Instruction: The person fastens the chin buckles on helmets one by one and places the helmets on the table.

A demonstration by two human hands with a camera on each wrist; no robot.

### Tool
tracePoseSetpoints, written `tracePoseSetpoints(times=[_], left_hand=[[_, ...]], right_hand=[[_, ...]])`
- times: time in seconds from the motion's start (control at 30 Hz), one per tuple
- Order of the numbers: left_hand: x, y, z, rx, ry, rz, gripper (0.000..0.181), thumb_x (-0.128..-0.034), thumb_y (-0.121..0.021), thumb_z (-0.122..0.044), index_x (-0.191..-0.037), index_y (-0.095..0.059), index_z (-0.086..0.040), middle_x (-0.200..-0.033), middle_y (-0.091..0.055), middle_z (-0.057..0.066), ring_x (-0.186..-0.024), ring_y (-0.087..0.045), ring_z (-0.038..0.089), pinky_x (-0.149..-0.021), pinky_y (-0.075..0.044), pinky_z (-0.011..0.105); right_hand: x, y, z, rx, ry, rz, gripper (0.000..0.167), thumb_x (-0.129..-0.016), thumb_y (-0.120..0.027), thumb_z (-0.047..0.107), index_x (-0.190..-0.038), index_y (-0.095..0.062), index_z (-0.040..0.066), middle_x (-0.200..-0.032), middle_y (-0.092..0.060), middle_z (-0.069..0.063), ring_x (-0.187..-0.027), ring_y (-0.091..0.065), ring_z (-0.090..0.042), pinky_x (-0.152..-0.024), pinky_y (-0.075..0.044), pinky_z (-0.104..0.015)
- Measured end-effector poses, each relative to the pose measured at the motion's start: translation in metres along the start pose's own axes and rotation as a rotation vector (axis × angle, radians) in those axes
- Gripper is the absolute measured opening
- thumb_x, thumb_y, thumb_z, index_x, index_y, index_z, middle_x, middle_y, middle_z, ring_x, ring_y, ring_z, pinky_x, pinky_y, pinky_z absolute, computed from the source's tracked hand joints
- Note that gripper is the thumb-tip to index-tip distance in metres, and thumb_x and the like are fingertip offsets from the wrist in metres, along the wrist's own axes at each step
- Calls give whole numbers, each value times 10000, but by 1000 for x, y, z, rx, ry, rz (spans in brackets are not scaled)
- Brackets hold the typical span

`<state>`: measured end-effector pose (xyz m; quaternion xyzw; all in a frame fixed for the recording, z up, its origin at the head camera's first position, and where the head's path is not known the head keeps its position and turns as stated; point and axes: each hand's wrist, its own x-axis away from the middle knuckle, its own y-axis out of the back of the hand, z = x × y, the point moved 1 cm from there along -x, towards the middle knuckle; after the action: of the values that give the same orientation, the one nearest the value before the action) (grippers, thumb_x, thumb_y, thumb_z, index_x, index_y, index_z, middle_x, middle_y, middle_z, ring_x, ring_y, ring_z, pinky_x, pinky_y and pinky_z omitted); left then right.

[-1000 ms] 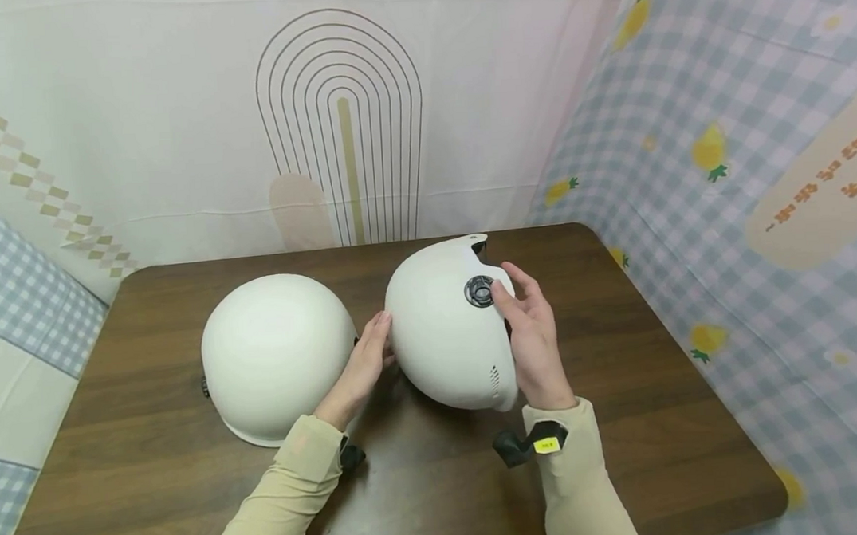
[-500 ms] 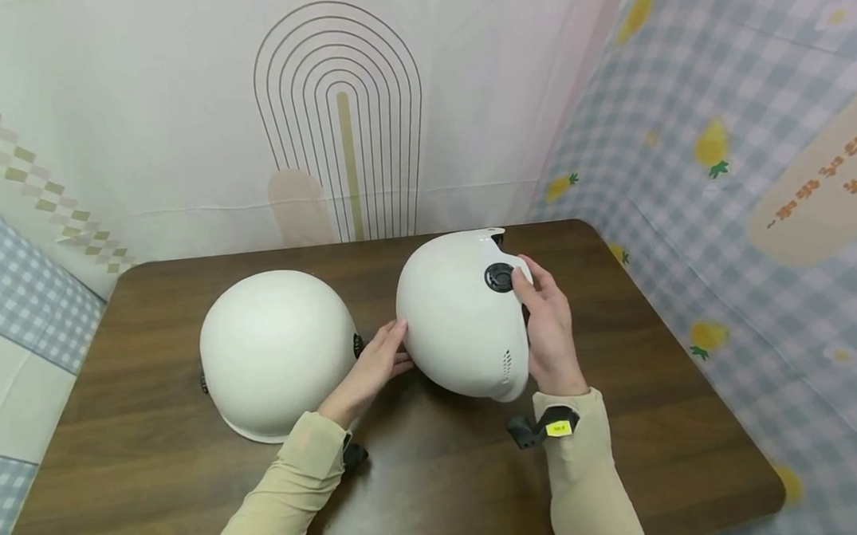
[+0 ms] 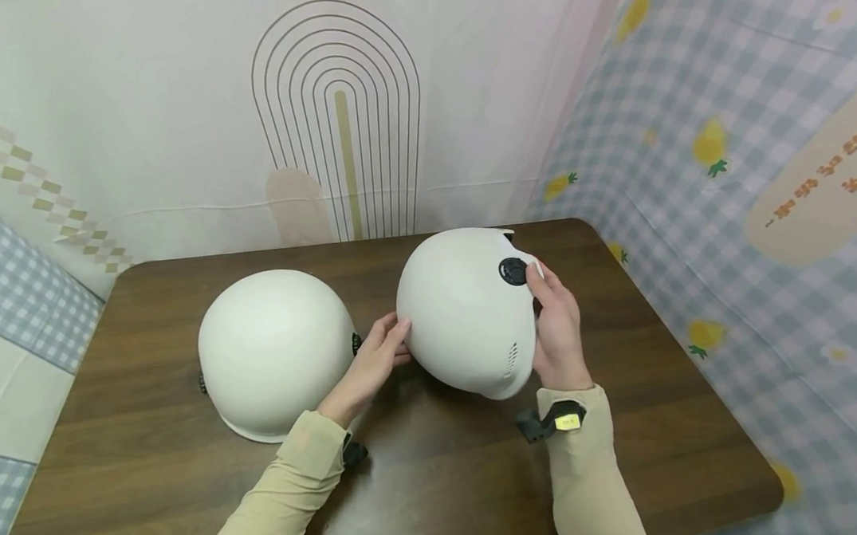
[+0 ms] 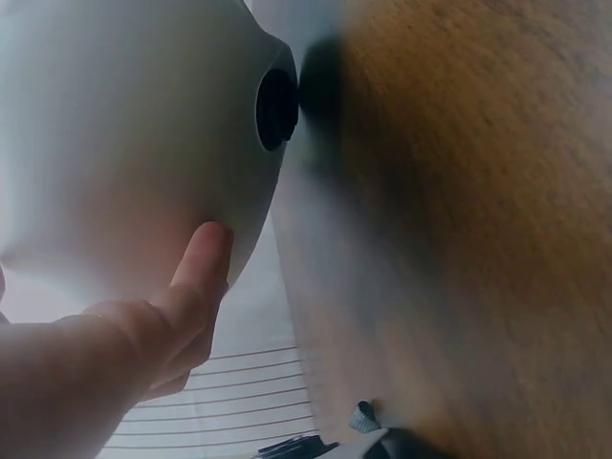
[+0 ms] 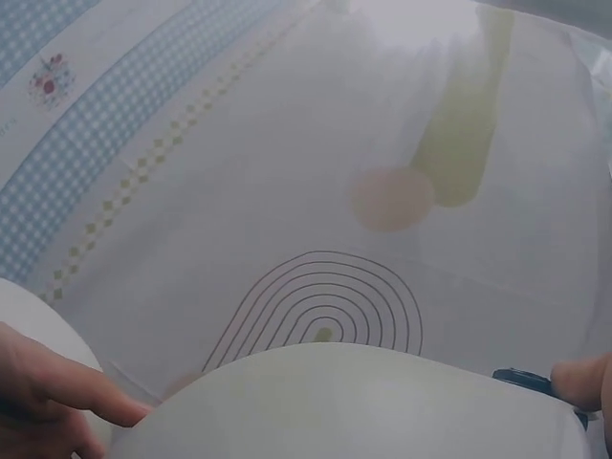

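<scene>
A white helmet [image 3: 462, 314] with a black round side knob [image 3: 512, 272] is tilted on its side between my hands in the head view. My right hand [image 3: 560, 325] grips its rim at the right, thumb on the outer shell beside the knob, other fingers mostly hidden behind the edge. Against the left side of the shell, my left hand [image 3: 376, 353] rests with fairly straight fingers. One of its fingers [image 4: 203, 258] touches the smooth shell in the left wrist view. Whether the helmet touches the table cannot be told.
A second white helmet [image 3: 277, 354] sits dome up on the brown wooden table [image 3: 438, 490], just left of my left hand. Behind the table hangs a pale patterned cloth [image 3: 178, 135]. A blue checked cloth [image 3: 745, 285] runs along the right side.
The held helmet has shifted right and turned slightly, its knob now farther right and higher. My right hand moved along with it; my left hand followed a little to the right.
</scene>
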<state>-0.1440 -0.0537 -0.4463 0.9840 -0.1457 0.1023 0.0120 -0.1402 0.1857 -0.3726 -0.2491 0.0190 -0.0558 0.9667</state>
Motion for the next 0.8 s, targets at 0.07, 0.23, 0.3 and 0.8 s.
tracePoseSetpoints(times=[0.07,0.23,0.3,0.8], left_hand=[[1,0,-1,-18,5,-3,731,-994,-475,-508,-1525,-216,-77,-1455,-392,209,-1166,-542,342,-1013,-402,505],[2,-1,-4,-74,11,-15,750,-975,-490,-540,-1525,-219,-109,-1393,-451,191,-1117,-556,325,-1015,-394,509],[3,-2,-4,-99,5,-27,768,-966,-486,-566,-1524,-227,-106,-1381,-463,180,-1099,-565,318,-1009,-397,509],[0,-3,-3,-121,-20,-4,765,-973,-545,-475,-1519,-222,-47,-1417,-444,216,-1112,-590,326,-943,-466,476]], right_hand=[[-1,4,0,-42,-13,23,547,-1035,-477,271,-1497,-316,28,-1510,-350,-87,-1367,-354,-186,-1050,-366,-301],[-4,13,-1,-121,-38,44,478,-1046,-445,261,-1458,-399,22,-1428,-421,-90,-1290,-424,-187,-990,-410,-284],[-4,16,-1,-134,-45,34,459,-1042,-458,263,-1433,-443,23,-1361,-468,-74,-1228,-467,-175,-956,-432,-277],[-2,43,-6,-137,-114,-21,422,-1023,-492,291,-1364,-532,46,-1207,-575,-38,-1060,-580,-110,-888,-484,-233]])
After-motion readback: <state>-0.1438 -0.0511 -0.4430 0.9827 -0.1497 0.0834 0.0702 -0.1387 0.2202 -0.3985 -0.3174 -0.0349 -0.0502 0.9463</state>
